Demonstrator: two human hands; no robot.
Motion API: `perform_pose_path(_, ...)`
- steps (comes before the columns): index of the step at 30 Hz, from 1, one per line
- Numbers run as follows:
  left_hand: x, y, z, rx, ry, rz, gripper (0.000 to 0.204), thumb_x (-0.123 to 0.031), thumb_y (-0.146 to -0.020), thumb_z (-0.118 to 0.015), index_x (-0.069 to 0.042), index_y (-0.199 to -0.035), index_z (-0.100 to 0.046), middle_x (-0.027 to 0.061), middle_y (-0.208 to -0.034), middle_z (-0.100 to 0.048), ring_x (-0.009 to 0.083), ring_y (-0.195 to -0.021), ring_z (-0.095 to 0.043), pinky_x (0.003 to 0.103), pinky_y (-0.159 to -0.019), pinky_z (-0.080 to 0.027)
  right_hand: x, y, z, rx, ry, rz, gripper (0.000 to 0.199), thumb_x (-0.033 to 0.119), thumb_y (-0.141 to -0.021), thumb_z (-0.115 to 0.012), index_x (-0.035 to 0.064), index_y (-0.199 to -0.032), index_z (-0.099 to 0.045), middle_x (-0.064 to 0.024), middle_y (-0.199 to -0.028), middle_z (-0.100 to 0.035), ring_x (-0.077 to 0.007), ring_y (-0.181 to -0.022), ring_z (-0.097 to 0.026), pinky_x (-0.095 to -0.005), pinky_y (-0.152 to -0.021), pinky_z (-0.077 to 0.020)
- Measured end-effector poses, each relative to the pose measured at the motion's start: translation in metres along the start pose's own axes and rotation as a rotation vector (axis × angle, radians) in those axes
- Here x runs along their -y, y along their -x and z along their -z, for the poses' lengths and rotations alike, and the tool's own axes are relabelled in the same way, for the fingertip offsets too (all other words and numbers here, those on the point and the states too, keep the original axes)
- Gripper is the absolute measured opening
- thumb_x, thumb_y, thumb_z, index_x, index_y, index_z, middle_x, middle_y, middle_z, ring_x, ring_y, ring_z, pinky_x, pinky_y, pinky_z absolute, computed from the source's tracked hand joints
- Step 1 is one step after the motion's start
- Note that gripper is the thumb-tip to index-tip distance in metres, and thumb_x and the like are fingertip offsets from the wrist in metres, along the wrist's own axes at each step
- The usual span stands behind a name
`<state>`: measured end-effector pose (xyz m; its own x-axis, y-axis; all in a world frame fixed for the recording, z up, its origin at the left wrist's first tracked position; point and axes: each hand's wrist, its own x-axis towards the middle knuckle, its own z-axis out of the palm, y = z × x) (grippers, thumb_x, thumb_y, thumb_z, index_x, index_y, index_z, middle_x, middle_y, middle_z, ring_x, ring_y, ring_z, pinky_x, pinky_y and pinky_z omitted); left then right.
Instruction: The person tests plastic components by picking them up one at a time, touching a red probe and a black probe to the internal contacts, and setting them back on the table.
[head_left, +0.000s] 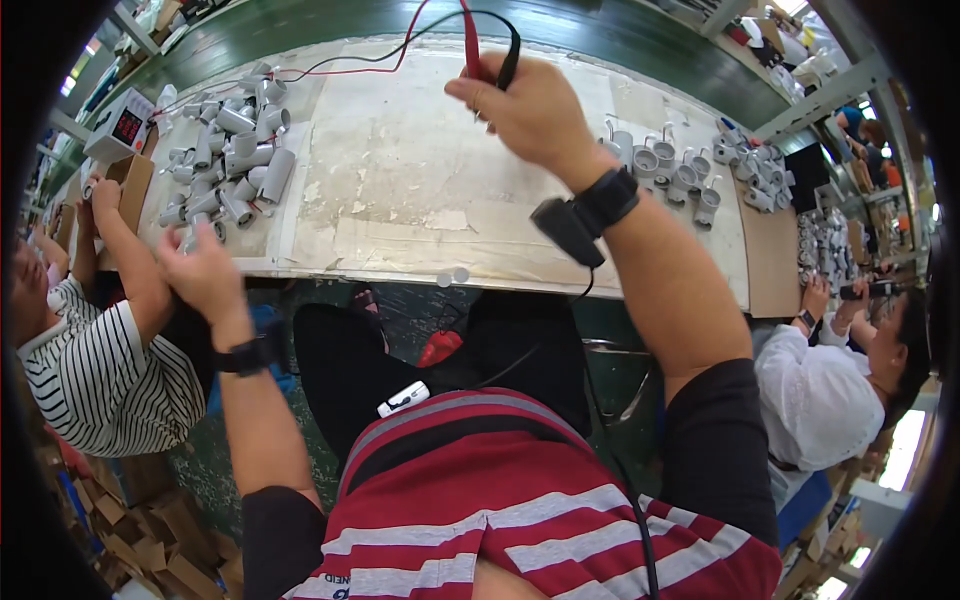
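In the head view, the worktable (pixel 390 160) is the landmark. Above its far middle, the right hand (pixel 530 105) is closed around a red lead (pixel 472 45) and a black lead (pixel 516 45), clamping both together; their tips are hidden by the fingers. Thin wires run from the leads along the table's far side toward a white box with a red display (pixel 122 125) at its left end.

The left hand (pixel 208 275) is blurred at the table's near left edge, beside a heap of grey cylindrical fittings (pixel 238 150) on the table's left part. Something pale shows at its fingertips, but I cannot tell whether they grip a fitting. On the table's right part, a group of grey fittings (pixel 685 175) stands well apart from the heap.

The step in hand looks like handling one fitting at the heap with the leads kept ready. The next move seems to call for a sure left grip on a single fitting and leads held clear of the heap.
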<state>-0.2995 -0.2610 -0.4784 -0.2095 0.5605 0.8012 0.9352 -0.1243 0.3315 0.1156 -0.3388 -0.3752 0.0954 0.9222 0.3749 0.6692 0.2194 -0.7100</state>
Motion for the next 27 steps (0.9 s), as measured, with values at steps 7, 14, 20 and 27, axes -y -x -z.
perform_pose_path(7, -0.28, 0.08, -0.025, 0.866, 0.961, -0.467, 0.045, -0.011, -0.083, -0.077, -0.004, -0.125, -0.065, 0.0163, -0.134, -0.063, 0.039, -0.122, -0.06, 0.045, -0.104, -0.05, 0.026, -0.06, 0.03, 0.156, 0.467, 0.106, 0.026, 0.028, -0.093, -0.073, 0.0023, -0.098, -0.076, -0.0177, -0.085, -0.072, -0.0311, -0.082, -0.069, -0.0408, -0.075, -0.0536)
perform_pose_path(14, -0.324, 0.072, -0.091, 0.93, 0.825, -0.771, 0.047, -0.02, -0.081, -0.08, -0.004, -0.123, -0.068, 0.0192, -0.131, -0.064, 0.0389, -0.12, -0.06, 0.042, -0.102, -0.051, 0.044, -0.046, 0.044, 0.227, 0.629, 0.044, 0.026, 0.027, -0.091, -0.072, 0.0048, -0.103, -0.077, -0.0225, -0.099, -0.074, -0.0427, -0.097, -0.07, -0.0478, -0.088, -0.0545)
perform_pose_path(20, -0.24, 0.053, 0.004, 1.106, 0.845, -0.13, 0.048, -0.03, -0.084, -0.081, -0.004, -0.124, -0.069, 0.0204, -0.115, -0.07, 0.032, -0.109, -0.067, 0.041, -0.093, -0.054, -0.018, -0.03, 0.022, 0.07, 0.54, 0.014, 0.028, 0.03, -0.095, -0.077, 0.0023, -0.095, -0.076, -0.0051, -0.073, -0.069, -0.0111, -0.065, -0.065, -0.0287, -0.06, -0.0521)
perform_pose_path(27, -0.117, 0.049, 0.066, 1.182, 1.64, 1.296, 0.053, -0.04, -0.104, -0.066, 0.006, -0.129, -0.06, 0.0177, -0.113, -0.071, 0.0296, -0.096, -0.074, 0.039, -0.087, -0.061, -0.018, 0.018, -0.092, 0.143, -0.452, -0.436, 0.027, 0.027, -0.095, -0.076, 0.0002, -0.094, -0.075, -0.0027, -0.073, -0.068, -0.0095, -0.067, -0.063, -0.0289, -0.064, -0.0517)
